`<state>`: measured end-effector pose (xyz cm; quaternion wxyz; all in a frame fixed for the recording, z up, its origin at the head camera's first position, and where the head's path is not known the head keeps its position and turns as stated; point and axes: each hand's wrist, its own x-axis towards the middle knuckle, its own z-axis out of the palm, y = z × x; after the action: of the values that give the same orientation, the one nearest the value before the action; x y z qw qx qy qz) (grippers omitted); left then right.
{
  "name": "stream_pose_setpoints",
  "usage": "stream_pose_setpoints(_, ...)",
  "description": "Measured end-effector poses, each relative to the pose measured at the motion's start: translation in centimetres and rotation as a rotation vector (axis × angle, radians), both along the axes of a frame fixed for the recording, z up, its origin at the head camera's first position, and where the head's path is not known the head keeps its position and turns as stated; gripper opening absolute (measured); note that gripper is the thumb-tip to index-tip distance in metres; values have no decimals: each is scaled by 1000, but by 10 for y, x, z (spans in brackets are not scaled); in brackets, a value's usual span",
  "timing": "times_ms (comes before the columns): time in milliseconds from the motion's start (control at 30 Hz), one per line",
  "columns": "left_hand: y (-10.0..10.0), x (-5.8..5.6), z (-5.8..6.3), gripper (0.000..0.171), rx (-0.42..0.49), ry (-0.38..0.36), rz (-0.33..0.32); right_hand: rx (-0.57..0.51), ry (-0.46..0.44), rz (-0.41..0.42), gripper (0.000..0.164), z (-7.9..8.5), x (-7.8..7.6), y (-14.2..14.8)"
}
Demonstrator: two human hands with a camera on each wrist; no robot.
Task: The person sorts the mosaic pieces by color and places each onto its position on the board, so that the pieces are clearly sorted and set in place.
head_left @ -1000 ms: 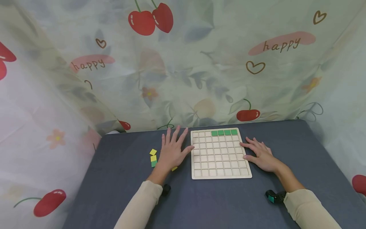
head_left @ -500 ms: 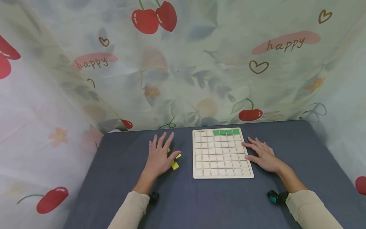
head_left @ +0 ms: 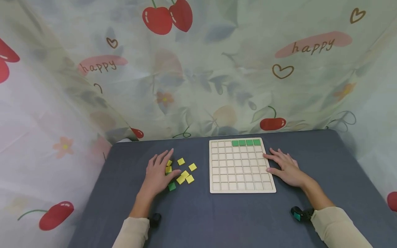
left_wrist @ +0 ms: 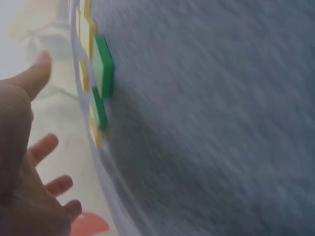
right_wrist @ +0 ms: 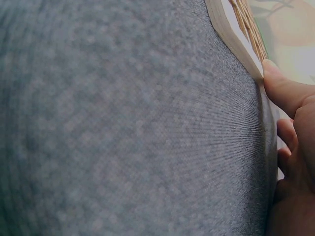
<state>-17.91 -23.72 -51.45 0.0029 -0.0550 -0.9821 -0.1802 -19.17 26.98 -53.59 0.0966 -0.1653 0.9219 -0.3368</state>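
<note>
A pale wooden grid board (head_left: 242, 165) lies on the dark table, with several green square tiles (head_left: 246, 142) filling the right part of its far row. My right hand (head_left: 286, 168) rests at the board's right edge, thumb and index fingertip against the rim, fingers extended. To the left, my left hand (head_left: 156, 174) hovers beside a loose group of yellow square tiles (head_left: 185, 174), fingers relaxed and thumb spread, holding nothing. It partly hides some tiles. A loose green tile (head_left: 172, 186) lies below its thumb; in the left wrist view a green tile (left_wrist: 102, 66) stands out among yellow ones.
The dark grey table (head_left: 235, 220) reaches back to a printed curtain (head_left: 198, 69) that also hangs along both sides. A black wrist device (head_left: 155, 219) is worn at the left wrist, another black device (head_left: 301, 214) at the right.
My left hand has moved left from beside the board, passing over the loose tiles, and more of them now show. My right hand has stayed at the board's edge.
</note>
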Motion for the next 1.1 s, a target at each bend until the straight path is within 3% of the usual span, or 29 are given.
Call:
stream_pose_setpoints(267,-18,6,-7,65,122,16,47,-14,1,13,61,-1,0,0)
stream_pose_setpoints(500,-24,9,-11,47,175,-10,92,-10,-3,12,61,-2,-1,0)
stream_pose_setpoints(1100,-29,8,-15,27,220,-84,138,4,-8,-2,61,0,0,-1)
